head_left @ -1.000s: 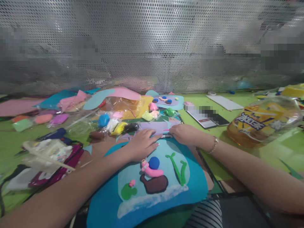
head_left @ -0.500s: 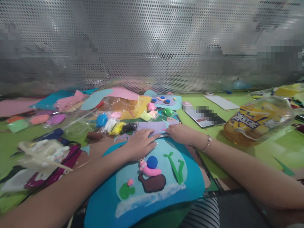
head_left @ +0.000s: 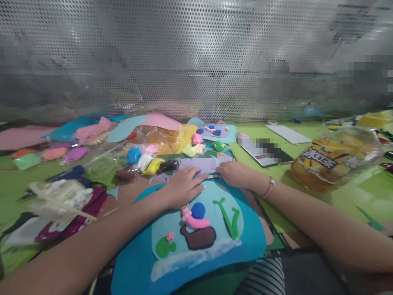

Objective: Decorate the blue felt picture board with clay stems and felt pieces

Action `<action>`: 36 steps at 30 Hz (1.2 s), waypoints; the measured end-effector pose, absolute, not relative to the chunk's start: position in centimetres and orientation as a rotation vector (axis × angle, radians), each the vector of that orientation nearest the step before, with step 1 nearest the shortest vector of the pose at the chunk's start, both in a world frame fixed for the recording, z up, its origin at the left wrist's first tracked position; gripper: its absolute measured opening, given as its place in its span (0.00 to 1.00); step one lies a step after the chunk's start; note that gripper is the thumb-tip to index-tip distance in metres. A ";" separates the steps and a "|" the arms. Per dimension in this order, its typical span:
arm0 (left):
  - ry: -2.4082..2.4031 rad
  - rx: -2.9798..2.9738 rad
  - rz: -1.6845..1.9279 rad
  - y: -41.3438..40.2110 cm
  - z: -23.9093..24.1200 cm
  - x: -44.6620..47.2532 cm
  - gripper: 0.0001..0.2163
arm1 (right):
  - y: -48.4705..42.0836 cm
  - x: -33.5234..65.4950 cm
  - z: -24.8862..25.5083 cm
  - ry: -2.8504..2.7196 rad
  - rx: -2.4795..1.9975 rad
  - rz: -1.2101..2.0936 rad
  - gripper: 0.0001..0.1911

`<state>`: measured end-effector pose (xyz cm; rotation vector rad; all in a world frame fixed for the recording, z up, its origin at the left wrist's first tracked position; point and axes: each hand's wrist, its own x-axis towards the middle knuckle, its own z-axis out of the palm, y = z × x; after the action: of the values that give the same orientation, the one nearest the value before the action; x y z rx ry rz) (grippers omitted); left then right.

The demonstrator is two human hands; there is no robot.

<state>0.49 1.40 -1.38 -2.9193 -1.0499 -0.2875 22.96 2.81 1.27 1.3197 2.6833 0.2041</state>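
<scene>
In the head view, a blue paper sheet (head_left: 251, 233) lies in front of me, with a lighter blue panel on it. Clay pieces decorate the panel: a pink snail (head_left: 196, 221) with a blue shell, a brown shape (head_left: 201, 237), green stems (head_left: 227, 219) and a green cactus (head_left: 164, 248) with a pink flower. Along the far edge lies a strip of purple paper (head_left: 195, 164). My left hand (head_left: 186, 186) rests flat there, fingers stretched toward the strip and touching its near side. The fingers of my right hand (head_left: 235, 174) are bent together at the strip's right end.
Bagged coloured clay (head_left: 133, 156) and paper cutouts (head_left: 162, 121) crowd the far left. A glue gun (head_left: 66, 174) lies near a maroon pouch (head_left: 92, 205). At right are a phone (head_left: 267, 151) and a tipped tea bottle (head_left: 331, 159). A perforated metal screen (head_left: 196, 61) stands behind.
The whole view has shifted very slightly. Both hands stay at the purple strip in nearly the same pose.
</scene>
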 end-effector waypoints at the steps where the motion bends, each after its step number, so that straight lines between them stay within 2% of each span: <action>1: -1.052 -2.922 -0.286 1.4 -1.4 0.5 0.19 | 2.8 23.0 1.3 2.685 1.318 0.205 0.12; 18: -1.073 -2.944 -0.345 1.2 -1.1 0.6 0.18 | 2.6 22.9 1.3 2.664 1.325 0.218 0.13; 24: -1.106 -2.904 -0.547 1.3 -0.9 0.5 0.15 | 2.8 23.2 1.3 2.663 1.334 0.204 0.13; 30: -1.354 -2.613 -0.770 2.4 0.1 -0.9 0.15 | 2.9 23.3 1.4 2.684 1.327 0.172 0.13; 36: -1.568 -2.408 -0.568 4.2 -0.3 -2.9 0.15 | 2.8 23.4 1.5 2.696 1.326 0.143 0.13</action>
<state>-2.86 4.18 -0.34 -2.4078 -1.5683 -0.5682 23.43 2.83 1.54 1.3255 2.6961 0.1431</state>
